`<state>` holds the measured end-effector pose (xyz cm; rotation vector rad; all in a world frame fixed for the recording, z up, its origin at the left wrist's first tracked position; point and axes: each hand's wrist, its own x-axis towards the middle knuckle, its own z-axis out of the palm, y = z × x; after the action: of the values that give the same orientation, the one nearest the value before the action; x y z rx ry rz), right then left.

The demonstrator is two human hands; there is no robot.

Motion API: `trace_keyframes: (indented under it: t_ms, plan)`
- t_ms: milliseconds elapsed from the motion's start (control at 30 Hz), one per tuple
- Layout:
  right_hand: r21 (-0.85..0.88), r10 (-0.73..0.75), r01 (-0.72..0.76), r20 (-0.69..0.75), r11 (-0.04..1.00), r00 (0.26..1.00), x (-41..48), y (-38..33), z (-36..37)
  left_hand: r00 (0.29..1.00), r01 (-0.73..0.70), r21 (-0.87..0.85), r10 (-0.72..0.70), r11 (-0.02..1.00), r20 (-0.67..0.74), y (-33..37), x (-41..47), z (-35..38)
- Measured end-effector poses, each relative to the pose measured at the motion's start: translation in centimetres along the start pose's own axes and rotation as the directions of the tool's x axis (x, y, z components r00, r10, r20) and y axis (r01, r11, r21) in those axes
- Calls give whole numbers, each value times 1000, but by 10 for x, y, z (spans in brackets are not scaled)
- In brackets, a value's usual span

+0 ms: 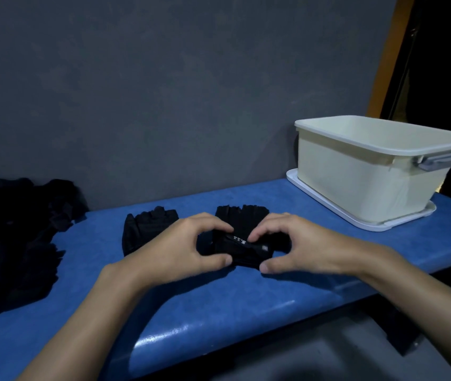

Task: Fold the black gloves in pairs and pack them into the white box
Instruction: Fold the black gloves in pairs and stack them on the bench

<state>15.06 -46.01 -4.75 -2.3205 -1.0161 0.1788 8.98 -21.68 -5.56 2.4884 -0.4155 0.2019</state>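
Observation:
Two black fingerless gloves lie on the blue padded bench (219, 306). The right glove (242, 220) has its wrist strap folded up, and both hands pinch that strap. My left hand (183, 248) grips its left end with thumb and fingers; my right hand (298, 244) grips its right end. The other glove (143, 229) lies flat just left of my left hand, untouched. The white box (356, 177) stands open at the bench's right end, beyond my right hand. Its inside is hidden from here.
A heap of more black gloves (13, 237) covers the bench's left end. The box rests on its white lid (408, 222), and a grey handle (444, 160) sticks out on its right side. A grey wall (164, 92) runs close behind the bench.

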Motion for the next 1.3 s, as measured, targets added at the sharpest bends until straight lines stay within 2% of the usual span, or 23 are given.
trace_keyframes:
  t_ms: [100,300,433,467,533,567,633,700,767,933,1067,1133,1233,1300]
  plan:
    - [6,-9,9,-38,1000,999,0,1,0,1000,-4,57,4,998,1,-1,-2,4]
    - [25,-97,102,-148,994,984,2,2,3,998,-41,53,43,998,-41,-2,-2,6]
    - [60,-87,91,-64,994,994,1,4,3,999,-33,55,34,998,-31,-4,-3,4]
    - [71,-87,93,-87,993,992,1,4,3,999,-18,33,19,999,-28,-4,-3,5]
    - [97,-59,84,-237,992,970,4,6,2,998,15,-28,-16,999,-58,-2,-1,7]
    - [91,-11,42,-317,995,948,8,10,1,995,30,-35,-33,999,-94,-2,1,8]
    - [80,122,-100,-372,992,920,16,19,-1,984,74,6,-72,997,-166,-1,5,10]
    - [91,226,-207,-339,974,913,23,31,0,975,122,68,-106,990,-197,-1,9,12]
    - [96,260,-243,-295,965,919,27,36,2,980,125,109,-105,986,-171,0,10,15]
    - [162,293,-261,-223,952,930,32,37,6,989,119,201,-98,972,-112,5,8,17]
    - [219,275,-213,-307,952,911,38,35,3,990,123,236,-104,964,-92,6,7,14]
    - [211,272,-214,-298,954,915,40,37,4,991,118,254,-99,960,-86,6,7,15]
    - [174,274,-239,-216,955,937,38,42,8,991,115,228,-95,967,-93,4,9,15]
    - [228,266,-211,-247,951,932,34,42,4,988,90,159,-68,983,-141,2,11,16]
